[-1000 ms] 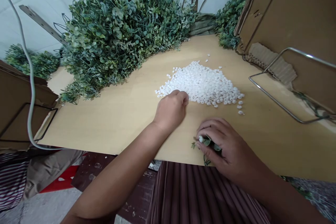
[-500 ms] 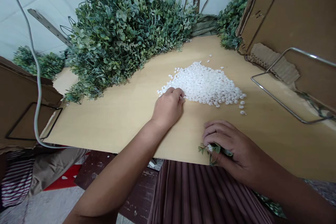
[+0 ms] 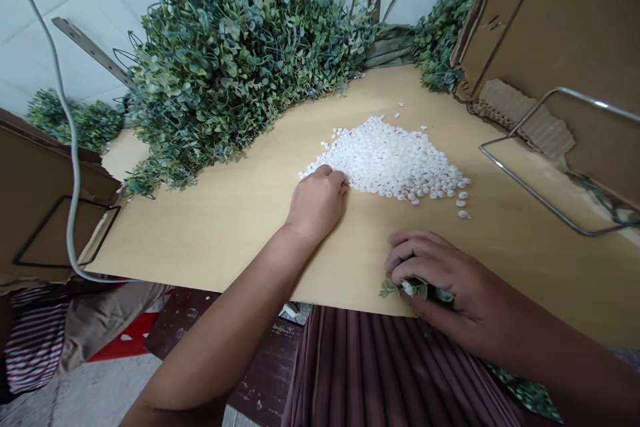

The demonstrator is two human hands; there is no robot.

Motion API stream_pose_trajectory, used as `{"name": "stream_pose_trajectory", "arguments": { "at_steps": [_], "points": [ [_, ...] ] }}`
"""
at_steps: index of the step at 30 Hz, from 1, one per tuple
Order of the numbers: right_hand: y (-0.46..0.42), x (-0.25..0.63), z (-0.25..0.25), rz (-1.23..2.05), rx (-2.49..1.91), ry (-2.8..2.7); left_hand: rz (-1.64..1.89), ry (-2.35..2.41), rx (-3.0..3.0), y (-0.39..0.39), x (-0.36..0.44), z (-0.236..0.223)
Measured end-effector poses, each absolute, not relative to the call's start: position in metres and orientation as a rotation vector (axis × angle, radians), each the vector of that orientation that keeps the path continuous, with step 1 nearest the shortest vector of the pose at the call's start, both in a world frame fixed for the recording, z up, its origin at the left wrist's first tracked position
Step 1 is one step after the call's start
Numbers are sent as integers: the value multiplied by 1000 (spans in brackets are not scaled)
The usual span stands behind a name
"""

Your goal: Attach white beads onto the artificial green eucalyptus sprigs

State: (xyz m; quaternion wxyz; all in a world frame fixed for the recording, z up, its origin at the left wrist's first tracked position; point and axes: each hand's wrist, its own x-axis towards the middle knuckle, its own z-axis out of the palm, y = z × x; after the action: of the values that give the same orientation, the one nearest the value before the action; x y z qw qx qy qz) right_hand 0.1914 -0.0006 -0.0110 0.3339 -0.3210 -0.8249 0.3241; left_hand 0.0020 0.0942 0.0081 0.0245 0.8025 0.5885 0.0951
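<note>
At the near left edge of a heap of small white plastic pieces (image 3: 390, 157), my left hand (image 3: 319, 203) rests with its fingers curled together. What its fingertips pinch, if anything, is hidden behind the hand. Close to the table's front edge, my right hand (image 3: 440, 277) is closed around a small artificial leaf sprig (image 3: 420, 289). A white piece shows on the sprig between thumb and fingers. The rest of the sprig is covered by the hand.
A big pile of artificial greenery (image 3: 240, 53) lies along the back of the tan tabletop (image 3: 200, 233). Cardboard boxes (image 3: 565, 33) stand at both sides. A bent metal wire frame (image 3: 545, 210) juts in at right, and a grey cable (image 3: 73, 147) hangs at left.
My left hand has shifted very slightly left at the heap's edge. The sprig has turned a little within my right hand, with its lower leaves now out of sight.
</note>
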Motion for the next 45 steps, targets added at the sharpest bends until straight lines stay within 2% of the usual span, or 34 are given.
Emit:
{"name": "stream_pose_trajectory", "arguments": {
  "at_steps": [9,16,24,35,45],
  "points": [
    [-1,192,-9,959,-905,-2141,270,1842,2499,94,4,10],
    [-1,196,-6,964,-848,-2248,850,1566,1920,82,-6,5],
    [-1,195,-10,865,-843,-2225,1081,1212,1251,41,-10,11],
    [0,187,-5,1076,-897,-2043,1017,1015,958,11,-2,10],
    [3,166,2,1035,-1126,-1787,1031,954,934,9,-3,5]
  ]
}}
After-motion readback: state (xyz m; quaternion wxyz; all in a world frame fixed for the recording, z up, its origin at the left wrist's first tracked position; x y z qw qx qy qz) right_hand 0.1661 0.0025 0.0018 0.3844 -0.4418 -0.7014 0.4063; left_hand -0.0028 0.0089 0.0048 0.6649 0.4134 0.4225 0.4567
